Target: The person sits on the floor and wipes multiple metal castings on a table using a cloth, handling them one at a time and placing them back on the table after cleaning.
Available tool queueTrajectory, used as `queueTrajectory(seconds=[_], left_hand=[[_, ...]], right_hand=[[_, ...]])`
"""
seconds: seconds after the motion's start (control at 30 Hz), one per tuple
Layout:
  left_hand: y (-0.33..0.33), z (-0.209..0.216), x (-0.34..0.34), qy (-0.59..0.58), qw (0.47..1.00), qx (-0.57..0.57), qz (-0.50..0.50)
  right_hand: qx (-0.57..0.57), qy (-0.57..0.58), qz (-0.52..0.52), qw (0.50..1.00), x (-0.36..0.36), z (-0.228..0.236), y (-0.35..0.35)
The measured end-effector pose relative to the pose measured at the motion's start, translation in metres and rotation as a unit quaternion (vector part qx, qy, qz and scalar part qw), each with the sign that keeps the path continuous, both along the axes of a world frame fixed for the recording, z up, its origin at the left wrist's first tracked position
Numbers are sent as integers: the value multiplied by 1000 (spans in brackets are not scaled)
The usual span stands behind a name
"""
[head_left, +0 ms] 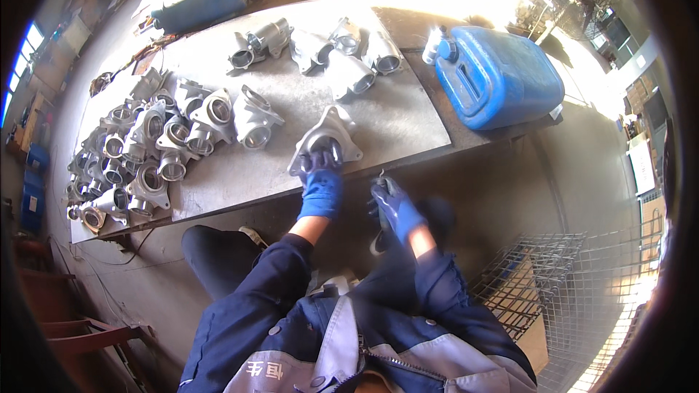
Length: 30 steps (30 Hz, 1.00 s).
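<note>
A silver metal pipe casting [325,129] with a flanged, three-cornered end lies near the front edge of the table. My left hand [320,183], in a blue and dark glove, grips its near side, the fingers at the round opening. Just right of it, off the table's edge, my right hand [393,202] is closed in a matching glove around a slim hand tool [382,173]. Only the tool's thin, slightly bent metal tip shows; the fingers hide its handle.
Many similar castings [153,127] crowd the left of the metal-topped table [240,175]; another group [338,58] stands at the back. A blue plastic jerrycan [502,76] sits at the right end. Beside my right leg is a wire mesh basket [539,276]; a blue cylinder [204,4] lies far left.
</note>
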<state>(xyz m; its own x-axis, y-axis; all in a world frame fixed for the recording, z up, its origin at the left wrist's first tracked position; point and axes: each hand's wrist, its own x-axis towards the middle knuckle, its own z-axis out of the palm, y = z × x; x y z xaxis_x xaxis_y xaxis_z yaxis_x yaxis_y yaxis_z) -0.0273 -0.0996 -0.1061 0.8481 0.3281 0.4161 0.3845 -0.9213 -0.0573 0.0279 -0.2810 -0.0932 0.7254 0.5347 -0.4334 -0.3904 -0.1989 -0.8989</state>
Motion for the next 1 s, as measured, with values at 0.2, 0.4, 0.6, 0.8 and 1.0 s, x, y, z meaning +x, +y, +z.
queueTrajectory(seconds=[0.2,0.4,0.6,0.8,1.0], left_hand=[[-22,38,-21,-38,991,-123,-23],[50,59,-63,-33,967,-251,-3],[75,16,-55,50,910,-392,-122],[64,17,-58,79,915,-385,-93],[52,28,-59,138,908,-392,-59]], right_hand=[[-201,-380,51,901,1,-4,17],[-330,-630,159,684,8,32,53],[-462,-579,113,662,8,15,74],[-461,-472,108,744,-26,-2,88],[-407,-372,101,828,-65,18,106]])
